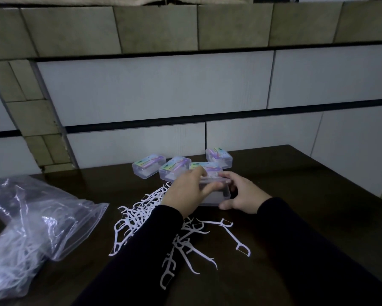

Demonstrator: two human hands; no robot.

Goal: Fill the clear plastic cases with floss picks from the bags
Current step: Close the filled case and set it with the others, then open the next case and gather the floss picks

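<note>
Black sleeves point(285, 250) fill the near edge of the dark table point(307, 177), and between them white floss picks point(141, 215) are strewn in a loose heap; one pick point(235, 237) is seen lying apart to the right of the pile; just beyond the heap, an open clear plastic case point(216, 195) is held between both hands, its lid raised at the far side; the left hand point(185, 191) is laid over the case's left edge with fingers curled onto the lid, while the right hand point(240, 193) is wrapped round the case's right end, thumb low against the near wall; whether any picks lie inside cannot be told; behind the hands, four closed cases with colourful labels point(149, 168) are grouped near the table's far edge; a crumpled clear plastic bag point(37, 221) holding more picks is spread at the left; a tiled wall point(154, 89) rises behind the table.
</note>
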